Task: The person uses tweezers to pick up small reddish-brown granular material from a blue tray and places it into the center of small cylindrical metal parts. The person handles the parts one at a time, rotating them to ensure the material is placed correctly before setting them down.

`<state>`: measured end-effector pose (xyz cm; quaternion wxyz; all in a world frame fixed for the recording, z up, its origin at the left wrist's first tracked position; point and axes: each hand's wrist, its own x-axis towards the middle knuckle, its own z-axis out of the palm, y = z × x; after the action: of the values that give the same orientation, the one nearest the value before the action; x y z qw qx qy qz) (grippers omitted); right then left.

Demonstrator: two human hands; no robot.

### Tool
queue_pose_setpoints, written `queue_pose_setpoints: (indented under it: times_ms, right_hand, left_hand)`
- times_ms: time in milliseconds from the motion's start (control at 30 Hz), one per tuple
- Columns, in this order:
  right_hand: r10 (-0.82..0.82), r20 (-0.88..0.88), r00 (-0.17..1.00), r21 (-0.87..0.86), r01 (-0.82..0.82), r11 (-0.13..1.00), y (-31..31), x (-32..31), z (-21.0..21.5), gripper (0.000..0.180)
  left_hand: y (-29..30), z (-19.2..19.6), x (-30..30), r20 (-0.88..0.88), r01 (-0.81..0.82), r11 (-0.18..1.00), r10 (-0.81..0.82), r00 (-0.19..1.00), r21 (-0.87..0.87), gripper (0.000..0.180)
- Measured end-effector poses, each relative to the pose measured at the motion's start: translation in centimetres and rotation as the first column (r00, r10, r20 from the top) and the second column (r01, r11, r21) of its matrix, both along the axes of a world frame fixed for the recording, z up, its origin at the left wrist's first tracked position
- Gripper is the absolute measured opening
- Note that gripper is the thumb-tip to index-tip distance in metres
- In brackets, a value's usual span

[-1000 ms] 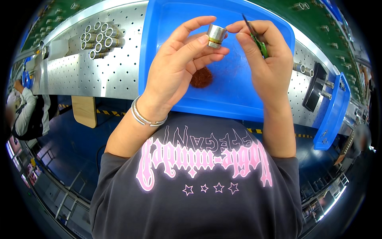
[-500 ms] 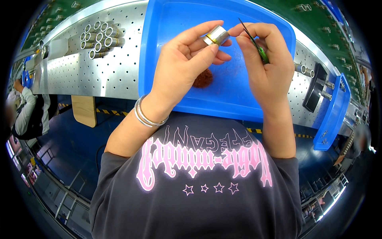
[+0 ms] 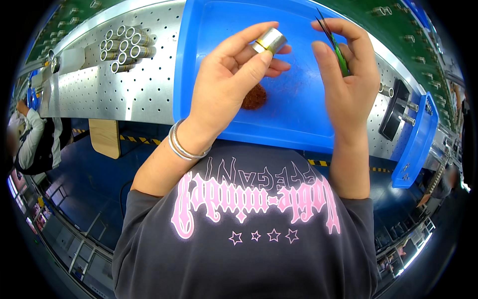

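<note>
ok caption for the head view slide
Left hand holds a small metal cylinder, right hand holds green tweezers, over a blue tray.

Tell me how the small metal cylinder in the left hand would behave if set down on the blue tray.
The small metal cylinder looks round and smooth, so on its side it would probably roll across the blue tray. Its shiny surface may be slippery. The left hand pinches it with fingertips alone, so it is likely light and rigid.

A factory assembly line: a perforated steel workbench (image 3: 134, 89) carries a stack of metal tubes (image 3: 127, 45) and blue plastic trays (image 3: 298, 119), yellow-black hazard tape (image 3: 144, 140) edges the bench, and another seated worker (image 3: 35, 139) sits alongside.
</note>
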<state>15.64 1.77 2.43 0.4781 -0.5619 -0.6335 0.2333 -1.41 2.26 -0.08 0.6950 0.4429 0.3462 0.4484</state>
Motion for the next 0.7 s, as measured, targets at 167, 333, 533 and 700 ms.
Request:
queue_pose_setpoints:
  times_ms: [167, 333, 533, 700]
  right_hand:
    - [0.180, 0.008, 0.984, 0.067, -0.181, 0.981, -0.42, 0.27, -0.08, 0.022]
    - [0.131, 0.040, 0.991, -0.065, -0.128, 0.990, -0.56, -0.27, -0.51, 0.015]
    - [0.116, 0.030, 0.993, -0.067, -0.113, 0.991, -0.44, -0.33, -0.67, 0.013]
    - [0.122, 0.009, 0.993, -0.053, -0.121, 0.991, -0.44, -0.35, -0.61, 0.011]
  left_hand:
    - [0.13, -0.29, 0.07, 0.093, -0.062, 0.997, 0.066, 0.993, -0.050, 0.042]
    - [0.24, 0.00, 0.09, 0.145, -0.061, 0.996, 0.069, 0.987, -0.059, 0.044]
    - [0.15, 0.11, 0.11, 0.152, -0.049, 0.998, 0.055, 0.987, -0.044, 0.044]
    - [0.06, 0.12, 0.18, 0.140, -0.054, 0.998, 0.059, 0.988, -0.036, 0.044]
